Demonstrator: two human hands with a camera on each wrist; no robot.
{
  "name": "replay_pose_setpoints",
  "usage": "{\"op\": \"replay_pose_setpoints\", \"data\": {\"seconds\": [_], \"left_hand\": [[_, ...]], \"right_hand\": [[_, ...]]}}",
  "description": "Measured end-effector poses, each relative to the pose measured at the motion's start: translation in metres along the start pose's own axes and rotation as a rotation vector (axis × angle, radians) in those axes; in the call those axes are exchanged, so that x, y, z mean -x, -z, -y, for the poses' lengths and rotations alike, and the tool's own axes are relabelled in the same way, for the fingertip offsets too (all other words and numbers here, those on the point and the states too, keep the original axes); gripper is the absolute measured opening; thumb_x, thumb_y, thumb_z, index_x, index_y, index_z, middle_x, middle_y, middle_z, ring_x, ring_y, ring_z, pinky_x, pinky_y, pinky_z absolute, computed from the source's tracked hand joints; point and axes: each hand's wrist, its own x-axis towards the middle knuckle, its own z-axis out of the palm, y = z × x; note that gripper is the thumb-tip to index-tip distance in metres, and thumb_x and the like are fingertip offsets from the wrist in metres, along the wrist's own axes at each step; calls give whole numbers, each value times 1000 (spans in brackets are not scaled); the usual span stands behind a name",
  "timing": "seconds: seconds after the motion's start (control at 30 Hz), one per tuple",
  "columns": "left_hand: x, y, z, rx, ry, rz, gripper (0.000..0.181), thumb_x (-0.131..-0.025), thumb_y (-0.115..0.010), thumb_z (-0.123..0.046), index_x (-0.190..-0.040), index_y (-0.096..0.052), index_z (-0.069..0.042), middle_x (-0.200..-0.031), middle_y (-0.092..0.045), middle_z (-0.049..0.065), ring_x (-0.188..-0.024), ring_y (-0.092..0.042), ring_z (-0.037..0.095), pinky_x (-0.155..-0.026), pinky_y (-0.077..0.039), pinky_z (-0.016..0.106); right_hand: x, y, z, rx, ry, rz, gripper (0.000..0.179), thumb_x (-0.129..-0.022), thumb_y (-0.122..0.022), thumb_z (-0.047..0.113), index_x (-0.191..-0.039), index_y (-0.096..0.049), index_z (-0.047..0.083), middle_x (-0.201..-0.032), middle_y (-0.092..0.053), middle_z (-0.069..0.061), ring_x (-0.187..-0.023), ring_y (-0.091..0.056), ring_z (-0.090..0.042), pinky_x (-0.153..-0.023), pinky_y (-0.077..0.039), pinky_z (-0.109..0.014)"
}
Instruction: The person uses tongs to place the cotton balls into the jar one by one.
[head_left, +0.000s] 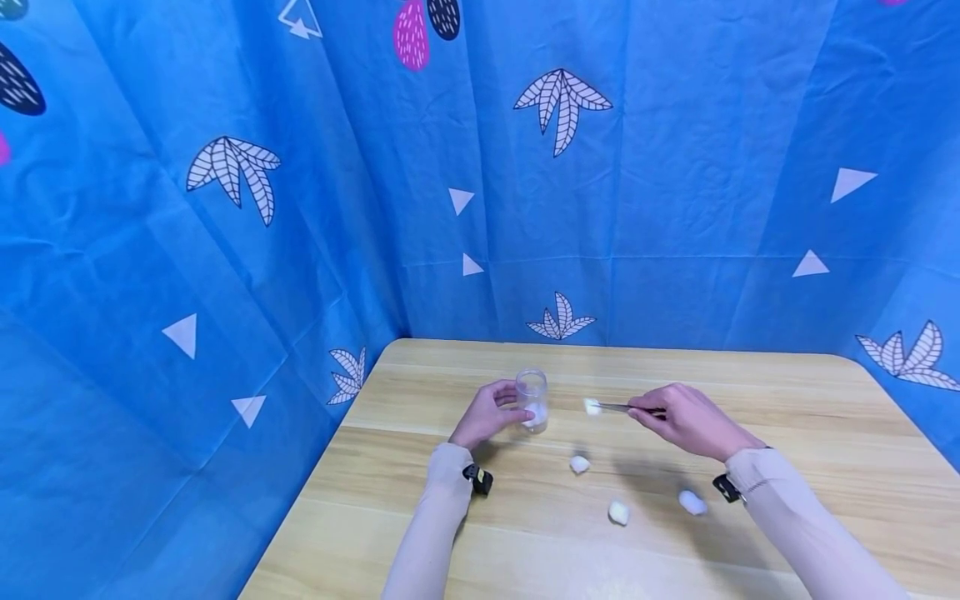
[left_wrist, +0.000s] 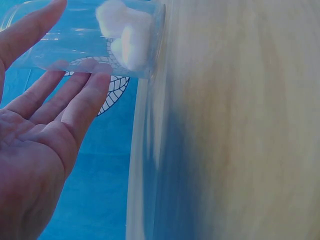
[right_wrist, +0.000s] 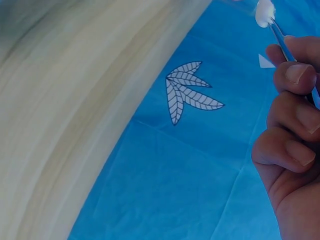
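Observation:
My left hand (head_left: 486,414) holds a clear plastic jar (head_left: 532,385) upright on the table, thumb on one side and fingers on the other. White cotton balls (left_wrist: 131,37) lie at the jar's bottom in the left wrist view. To the right, my right hand (head_left: 688,423) grips metal tweezers (head_left: 617,407), whose tips pinch another cotton ball (head_left: 592,407) above the table, a short way from the jar. In the right wrist view, that cotton ball (right_wrist: 265,13) sits at the tweezers' tips (right_wrist: 280,40), and the fingers are curled round the handle.
Three loose cotton balls lie on the wooden table (head_left: 390,467): one cotton ball (head_left: 579,464) below the jar, a second cotton ball (head_left: 618,512) nearer the front, and a third cotton ball (head_left: 692,502) under the right forearm. A blue patterned curtain (head_left: 675,192) hangs behind and at the left.

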Motion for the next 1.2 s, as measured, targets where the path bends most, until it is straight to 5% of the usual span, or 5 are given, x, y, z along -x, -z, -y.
{"op": "replay_pose_setpoints", "data": {"seconds": [0.6, 1.2], "left_hand": [[0, 3, -4, 7, -4, 14, 58, -81, -89, -24, -133, -65, -12, -134, -68, 10, -126, -65, 29, -111, -55, 43], [0, 2, 0, 31, -1, 23, 60, -82, -88, -23, -135, -63, -11, -136, -67, 13, -128, -64, 32, -110, -55, 44]], "right_hand": [[-35, 8, 8, -28, -4, 24, 16, -96, -72, 14, -107, -81, 7, -97, -81, -6, -60, -48, 1, -50, -40, -19], [-66, 2, 18, -38, 34, 14, 15, -97, -70, 14, -106, -82, 11, -99, -81, -4, -70, -54, -4, -54, -43, -20]]}}
